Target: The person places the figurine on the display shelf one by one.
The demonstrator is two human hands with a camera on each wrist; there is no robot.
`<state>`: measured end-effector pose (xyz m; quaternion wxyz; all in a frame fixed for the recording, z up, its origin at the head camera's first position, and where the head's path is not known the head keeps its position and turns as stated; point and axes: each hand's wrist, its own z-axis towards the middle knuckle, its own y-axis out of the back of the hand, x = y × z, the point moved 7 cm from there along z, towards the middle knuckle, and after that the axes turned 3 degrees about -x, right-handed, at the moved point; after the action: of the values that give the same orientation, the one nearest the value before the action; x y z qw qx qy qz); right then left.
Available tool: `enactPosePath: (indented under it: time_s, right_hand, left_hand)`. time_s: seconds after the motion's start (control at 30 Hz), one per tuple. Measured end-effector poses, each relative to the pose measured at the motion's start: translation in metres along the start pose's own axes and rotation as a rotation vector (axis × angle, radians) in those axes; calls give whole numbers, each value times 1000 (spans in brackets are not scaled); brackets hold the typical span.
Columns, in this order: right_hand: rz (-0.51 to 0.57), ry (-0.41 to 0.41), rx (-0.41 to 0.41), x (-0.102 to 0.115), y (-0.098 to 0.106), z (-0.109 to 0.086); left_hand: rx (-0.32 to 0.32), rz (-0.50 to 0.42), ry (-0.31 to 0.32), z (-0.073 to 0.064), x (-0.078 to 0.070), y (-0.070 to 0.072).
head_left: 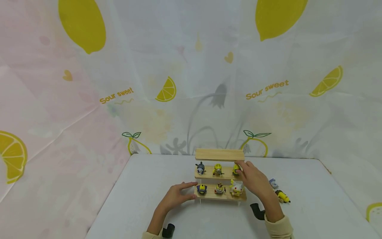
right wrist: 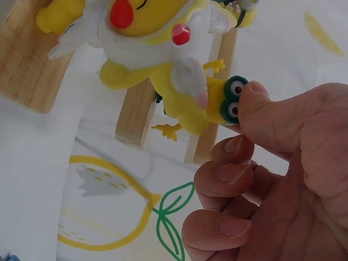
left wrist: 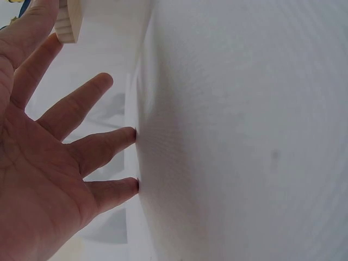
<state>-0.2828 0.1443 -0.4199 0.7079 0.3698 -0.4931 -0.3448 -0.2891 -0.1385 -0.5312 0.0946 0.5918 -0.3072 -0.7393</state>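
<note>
In the head view a small wooden tiered display shelf (head_left: 220, 177) carries several toy figures. My right hand (head_left: 253, 179) is at the right end of its middle tier. The thumb and fingers of that hand pinch the head of a yellow minion figure (right wrist: 220, 100) with round goggle eyes. A white and yellow figure (head_left: 236, 188) sits on the lower tier below. My left hand (head_left: 176, 196) is at the shelf's left end, thumb and index finger touching the lower tier. In the left wrist view its fingers are spread, with two fingertips on the white tabletop.
Beside my right forearm a yellow and black figure (head_left: 282, 196) and a bluish figure (head_left: 273, 183) lie on the white table (head_left: 143, 186). A grey figure (head_left: 200, 168) and a yellow one (head_left: 218, 169) stand on the middle tier. The lemon-printed backdrop (head_left: 191, 119) rises behind.
</note>
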Motion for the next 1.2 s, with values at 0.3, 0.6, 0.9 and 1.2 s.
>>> enactPosePath:
  time_s: [0.3, 0.6, 0.9, 1.2]
  right_hand:
    - [11, 1, -2, 0, 2, -3]
    - [13, 7, -8, -1, 1, -4]
    - [2, 8, -15, -3, 1, -5]
    - [-10, 24, -38, -4, 12, -5]
  left_hand:
    - [-1, 6, 7, 0, 0, -1]
    - [-4, 30, 26, 0, 2, -1]
    - [-2, 15, 2, 0, -1, 0]
    - [2, 16, 7, 0, -1, 0]
